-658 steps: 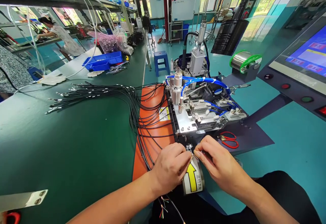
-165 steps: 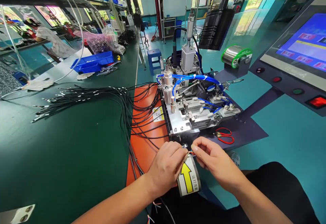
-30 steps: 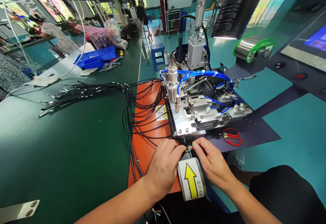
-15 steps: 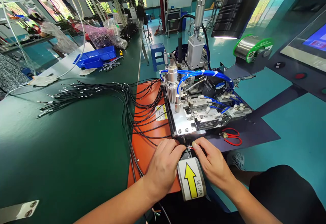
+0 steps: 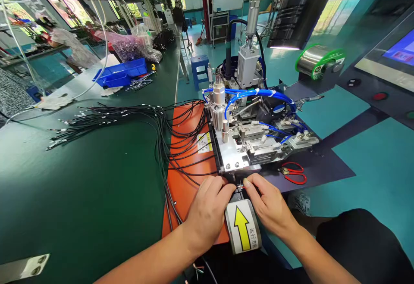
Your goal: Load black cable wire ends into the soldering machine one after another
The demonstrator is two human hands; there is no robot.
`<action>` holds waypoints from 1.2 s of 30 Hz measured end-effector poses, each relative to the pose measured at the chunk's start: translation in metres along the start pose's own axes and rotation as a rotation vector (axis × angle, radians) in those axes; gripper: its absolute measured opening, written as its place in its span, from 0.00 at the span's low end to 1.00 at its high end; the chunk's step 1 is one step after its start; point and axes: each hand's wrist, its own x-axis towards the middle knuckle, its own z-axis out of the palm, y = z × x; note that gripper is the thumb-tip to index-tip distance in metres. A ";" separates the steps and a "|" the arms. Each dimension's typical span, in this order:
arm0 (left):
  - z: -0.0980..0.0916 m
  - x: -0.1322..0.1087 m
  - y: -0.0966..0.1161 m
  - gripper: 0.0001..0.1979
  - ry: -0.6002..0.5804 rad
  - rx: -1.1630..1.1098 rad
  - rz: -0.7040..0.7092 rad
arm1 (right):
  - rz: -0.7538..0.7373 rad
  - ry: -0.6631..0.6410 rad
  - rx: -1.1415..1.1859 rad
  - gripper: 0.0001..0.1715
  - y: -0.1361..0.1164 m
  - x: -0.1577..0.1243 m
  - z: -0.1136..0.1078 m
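Note:
My left hand (image 5: 208, 208) is closed, thumb and forefinger pinched at the end of a cable that the hand mostly hides. Thin wires (image 5: 240, 186), one of them red, show between my fingertips. Close on the other side, my right hand (image 5: 270, 204) pinches the wire ends with thumb and forefinger. Both hands are over the front of the feed track of a metal machine (image 5: 233, 152) with blue air hoses. Just below them is a white label (image 5: 242, 228) with a yellow arrow. Several black cables (image 5: 190, 157) lead from the machine's left side across an orange plate (image 5: 181, 189).
Red-handled cutters (image 5: 295, 174) lie right of the machine. A bundle of black cables (image 5: 106, 118) lies on the green table (image 5: 97, 198), with blue bins (image 5: 121, 72) behind. A solder spool (image 5: 320, 62), a lamp (image 5: 300, 12) and a control panel (image 5: 371, 83) are at right. Another person (image 5: 69, 42) sits far left.
Almost nothing differs. My right fingertips have shifted very slightly at the wires; my left hand keeps its place.

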 end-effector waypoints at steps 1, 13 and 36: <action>0.000 0.000 0.000 0.09 0.001 -0.001 0.000 | 0.000 -0.001 0.001 0.15 0.000 0.000 0.000; 0.001 -0.002 0.000 0.09 -0.004 0.009 -0.002 | 0.030 0.008 0.040 0.16 0.004 -0.001 0.005; 0.000 -0.001 0.001 0.09 -0.016 -0.006 0.016 | 0.251 0.006 0.159 0.19 0.003 -0.007 0.001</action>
